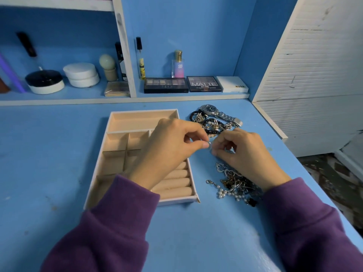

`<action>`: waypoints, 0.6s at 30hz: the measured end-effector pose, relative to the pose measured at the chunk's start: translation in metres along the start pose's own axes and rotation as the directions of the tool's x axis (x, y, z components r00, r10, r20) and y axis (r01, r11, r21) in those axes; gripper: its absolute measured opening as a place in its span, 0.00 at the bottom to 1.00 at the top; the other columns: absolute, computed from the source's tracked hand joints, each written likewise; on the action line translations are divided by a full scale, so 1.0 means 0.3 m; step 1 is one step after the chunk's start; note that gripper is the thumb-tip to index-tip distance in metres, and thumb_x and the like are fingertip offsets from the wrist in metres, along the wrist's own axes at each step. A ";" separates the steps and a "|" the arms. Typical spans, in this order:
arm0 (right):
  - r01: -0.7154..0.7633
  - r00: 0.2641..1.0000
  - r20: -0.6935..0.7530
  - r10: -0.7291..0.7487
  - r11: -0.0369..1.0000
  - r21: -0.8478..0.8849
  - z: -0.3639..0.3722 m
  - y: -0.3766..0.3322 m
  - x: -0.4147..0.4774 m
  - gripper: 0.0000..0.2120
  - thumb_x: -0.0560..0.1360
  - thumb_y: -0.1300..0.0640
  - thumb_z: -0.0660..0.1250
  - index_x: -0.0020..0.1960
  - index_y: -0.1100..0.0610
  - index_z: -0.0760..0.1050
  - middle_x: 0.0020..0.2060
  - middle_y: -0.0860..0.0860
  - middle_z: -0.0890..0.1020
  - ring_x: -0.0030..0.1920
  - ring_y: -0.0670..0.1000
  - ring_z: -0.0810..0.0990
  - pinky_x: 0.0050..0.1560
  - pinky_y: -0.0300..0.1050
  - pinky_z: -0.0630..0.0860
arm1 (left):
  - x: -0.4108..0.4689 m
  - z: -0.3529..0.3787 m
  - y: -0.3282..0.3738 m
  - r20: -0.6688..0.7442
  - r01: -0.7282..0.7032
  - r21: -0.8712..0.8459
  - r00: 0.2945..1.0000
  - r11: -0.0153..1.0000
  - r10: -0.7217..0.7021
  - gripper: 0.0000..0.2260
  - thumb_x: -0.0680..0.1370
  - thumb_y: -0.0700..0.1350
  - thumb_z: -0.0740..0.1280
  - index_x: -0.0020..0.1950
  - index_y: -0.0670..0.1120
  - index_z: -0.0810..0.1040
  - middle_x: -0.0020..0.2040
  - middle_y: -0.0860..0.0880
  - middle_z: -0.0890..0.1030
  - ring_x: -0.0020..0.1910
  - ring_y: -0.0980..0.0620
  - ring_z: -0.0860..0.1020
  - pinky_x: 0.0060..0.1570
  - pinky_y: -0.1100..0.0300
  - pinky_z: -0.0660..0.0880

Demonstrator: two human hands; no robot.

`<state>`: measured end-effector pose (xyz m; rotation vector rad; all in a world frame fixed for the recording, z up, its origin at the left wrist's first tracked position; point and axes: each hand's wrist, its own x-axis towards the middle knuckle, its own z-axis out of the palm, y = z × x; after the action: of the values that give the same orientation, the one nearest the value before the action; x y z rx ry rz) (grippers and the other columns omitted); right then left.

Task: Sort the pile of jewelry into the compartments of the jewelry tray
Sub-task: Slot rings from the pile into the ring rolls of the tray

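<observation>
**Both hands pinch a small ring beside the tray**

The pile of tangled silver, black and pearl jewelry (233, 183) lies on the blue painted worktop (49, 154), just right of the pale beige, cloth-lined jewelry tray (141, 118). It falls into two clusters. The far one holds a silver steel wristwatch with a dark dial (218, 113) resting on black bead bracelets and gold-toned pieces. The near one is a knot of silver chains, heart-shaped links, a lobster clasp and a strand of small white pearls.

The tray has one long compartment across its far end, a block of small square cells on its left, and a row of padded ring rolls (176, 181) along its near right side. The compartments that show hold nothing; part of the tray is hidden by the left forearm.

Between the two clusters, just past the tray's right edge, a small silvery ring (209, 144) is pinched by both hands. The left hand (169, 146) reaches over the tray, thumb and forefinger closed on the ring. The right hand (243, 152) meets it from the other side, fingertips closed on the same piece, with something silvery also glinting under its curled fingers. Both wrists wear purple sleeves (121, 222).

Behind the worktop, a blue shelf (117, 96) carries eyeshadow palettes (166, 85), perfume bottles and cream jars.
</observation>
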<state>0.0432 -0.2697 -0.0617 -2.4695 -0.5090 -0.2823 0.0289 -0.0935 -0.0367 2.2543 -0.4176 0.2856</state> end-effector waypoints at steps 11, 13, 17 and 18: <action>0.031 0.994 0.086 -0.073 0.910 0.412 0.058 -0.161 0.033 0.05 0.67 0.63 0.74 0.37 0.54 0.81 0.30 0.47 0.80 0.31 0.42 0.73 0.34 0.34 0.70 | -0.119 -0.158 -0.127 -0.161 0.058 0.083 0.986 0.995 -0.044 0.06 0.67 0.45 0.75 0.38 0.57 0.82 0.31 0.58 0.78 0.32 0.61 0.72 0.33 0.73 0.68; 0.057 0.990 0.100 -0.102 0.922 0.382 0.078 -0.162 0.030 0.05 0.67 0.63 0.74 0.37 0.54 0.82 0.32 0.45 0.80 0.32 0.42 0.74 0.34 0.31 0.69 | -0.122 -0.156 -0.133 -0.178 0.077 0.053 0.982 0.996 -0.066 0.06 0.67 0.45 0.75 0.38 0.56 0.82 0.29 0.59 0.76 0.31 0.62 0.72 0.32 0.74 0.67; 0.113 0.987 0.076 -0.142 0.945 0.306 0.095 -0.154 0.023 0.05 0.67 0.64 0.74 0.38 0.55 0.82 0.33 0.47 0.78 0.34 0.43 0.73 0.36 0.29 0.67 | -0.119 -0.159 -0.130 -0.185 0.094 0.006 0.978 0.996 -0.092 0.06 0.67 0.45 0.75 0.37 0.56 0.82 0.27 0.65 0.76 0.30 0.63 0.72 0.31 0.75 0.66; 0.124 0.987 0.062 -0.148 0.949 0.289 0.094 -0.154 0.020 0.05 0.66 0.65 0.74 0.38 0.56 0.82 0.33 0.47 0.78 0.35 0.43 0.72 0.36 0.29 0.67 | -0.118 -0.160 -0.128 -0.178 0.094 0.011 0.980 0.996 -0.090 0.06 0.67 0.45 0.75 0.37 0.56 0.82 0.28 0.68 0.76 0.31 0.63 0.72 0.31 0.75 0.66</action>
<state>0.0317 -0.2164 -0.0587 -2.1762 -0.7060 -0.1488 0.0079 -0.0261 -0.0437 2.2369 -0.2170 0.4392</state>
